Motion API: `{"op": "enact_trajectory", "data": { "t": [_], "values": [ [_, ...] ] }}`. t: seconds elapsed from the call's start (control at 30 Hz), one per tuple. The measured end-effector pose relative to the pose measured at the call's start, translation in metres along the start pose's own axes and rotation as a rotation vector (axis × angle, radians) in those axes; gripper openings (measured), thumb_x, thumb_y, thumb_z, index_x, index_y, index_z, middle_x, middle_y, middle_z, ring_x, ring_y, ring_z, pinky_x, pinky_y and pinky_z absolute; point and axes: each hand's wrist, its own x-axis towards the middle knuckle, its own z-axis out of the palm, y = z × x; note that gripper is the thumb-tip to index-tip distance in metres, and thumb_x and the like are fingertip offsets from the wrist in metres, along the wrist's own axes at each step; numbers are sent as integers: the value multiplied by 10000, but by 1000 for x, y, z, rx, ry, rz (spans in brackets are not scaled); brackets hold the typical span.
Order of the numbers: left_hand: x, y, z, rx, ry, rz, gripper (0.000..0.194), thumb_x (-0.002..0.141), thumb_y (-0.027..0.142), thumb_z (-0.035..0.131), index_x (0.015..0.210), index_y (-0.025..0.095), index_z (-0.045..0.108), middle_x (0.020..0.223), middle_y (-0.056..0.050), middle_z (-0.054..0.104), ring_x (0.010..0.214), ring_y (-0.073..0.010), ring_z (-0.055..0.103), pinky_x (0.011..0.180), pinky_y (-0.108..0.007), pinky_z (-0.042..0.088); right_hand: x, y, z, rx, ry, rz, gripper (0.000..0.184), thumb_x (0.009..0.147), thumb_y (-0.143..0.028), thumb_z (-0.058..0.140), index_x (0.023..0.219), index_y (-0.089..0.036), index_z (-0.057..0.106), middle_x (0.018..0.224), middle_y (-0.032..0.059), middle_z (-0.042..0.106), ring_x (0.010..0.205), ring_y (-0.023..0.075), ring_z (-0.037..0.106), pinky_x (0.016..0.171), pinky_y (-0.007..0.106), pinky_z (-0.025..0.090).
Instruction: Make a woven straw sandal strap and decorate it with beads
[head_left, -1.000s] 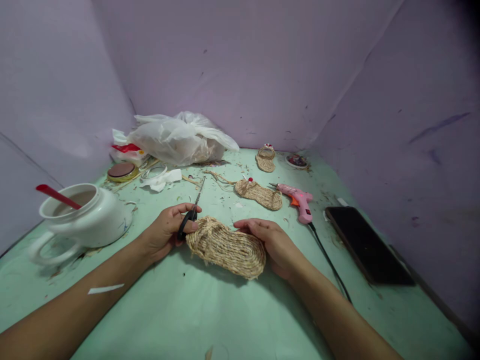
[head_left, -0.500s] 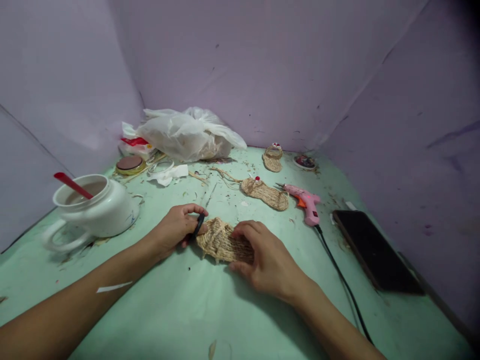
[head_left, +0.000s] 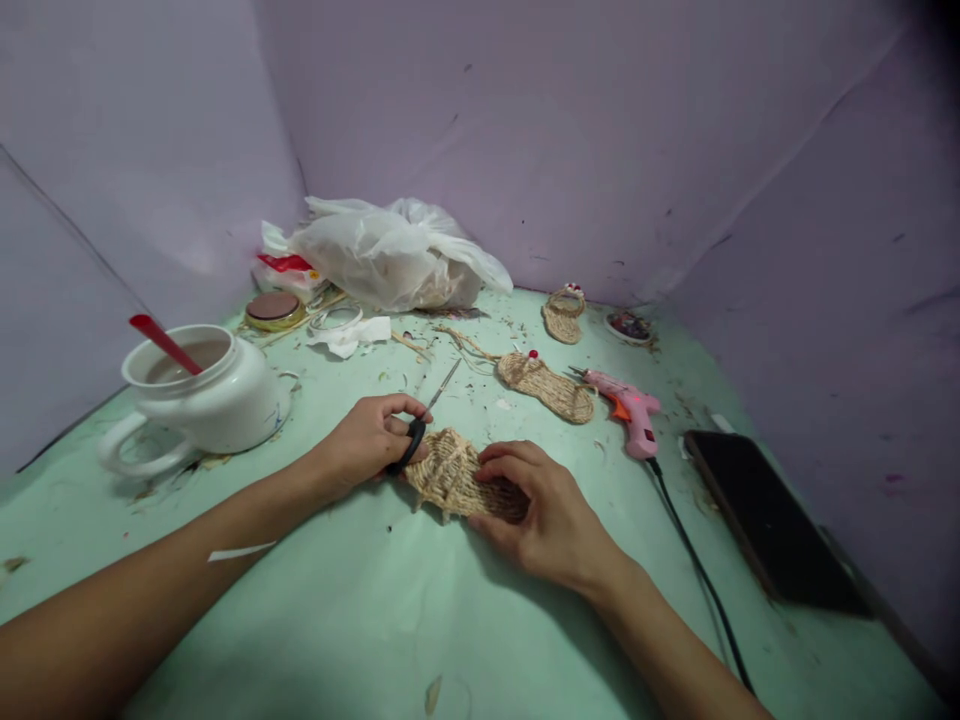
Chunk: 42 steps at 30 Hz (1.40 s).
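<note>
Got a white pot (head_left: 238,408) on the left, plastic bag (head_left: 394,255) in back. Also spotting a phone (head_left: 772,525) off right.

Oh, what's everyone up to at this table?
A person is handling a woven straw-coloured piece. The right hand grips one end, while the left hand holds black-handled scissors at the other end, blades pointing away. Just beyond lies a sole-shaped woven piece with a red bead, with a pink glue gun beside it on the table. A white pot stands to the left.
</note>
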Motion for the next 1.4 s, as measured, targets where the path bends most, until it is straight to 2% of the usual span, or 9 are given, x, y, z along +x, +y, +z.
{"op": "enact_trajectory", "data": {
  "t": [0.27,0.4,0.5,0.6,0.73,0.9,1.07,1.17,1.4],
  "values": [
    [-4,3,1,-406,-2,-159,340,571,192,695,867,155,532,539,40,548,347,-59,465,257,-111,222,-7,-3,2,23,-23,-20,400,669,-207,675,1046,-171,547,1283,160,450,1143,287,458,892,392,407],
    [-9,13,-5,-288,21,-69,320,654,325,681,879,151,535,559,2,595,391,-86,511,278,-129,246,-5,-8,-7,409,-44,242,159,732,-230,606,882,-176,592,885,58,612,749,176,570,634,269,428],
    [-12,19,-10,-106,160,175,407,595,249,734,931,164,521,618,1,641,495,-96,557,406,-159,395,-3,-9,-21,769,-201,527,262,648,-363,714,732,-138,611,595,-14,535,509,101,464,490,221,348],
    [-14,22,-12,-54,61,252,426,552,185,741,919,167,526,702,-4,668,596,-99,575,547,-197,455,-3,-7,-28,913,-252,580,330,554,-363,790,690,-112,624,585,-8,550,501,86,464,496,213,351],
    [-15,16,-4,-82,-68,131,382,536,181,716,864,161,522,559,44,605,476,-78,506,452,-182,382,-3,-1,-21,878,-288,587,309,558,-345,792,691,-114,636,584,-7,569,502,85,477,493,210,364],
    [-15,7,6,-235,-16,22,418,544,196,712,903,162,500,549,37,593,392,-64,431,339,-155,266,0,2,-24,775,-37,537,371,570,-307,800,883,-165,662,801,33,665,653,135,582,605,254,449],
    [-13,11,6,-593,154,16,433,533,165,733,904,169,510,556,73,519,395,-45,435,323,-134,280,1,2,-39,1158,274,412,607,625,-668,632,1033,-218,645,1129,122,643,991,282,615,804,428,491],
    [-14,12,10,-670,214,71,423,552,138,727,904,174,495,576,69,537,419,-56,481,328,-129,327,1,-3,-29,1280,296,289,654,576,-680,658,1045,-226,654,1220,121,599,1123,322,548,897,471,453],
    [-24,-4,33,-680,176,70,457,601,167,739,965,187,464,631,60,581,450,-67,513,356,-149,403,3,-26,8,1162,326,230,597,559,-424,801,1100,-237,631,1060,104,679,1029,313,594,894,459,437]
  ]
}}
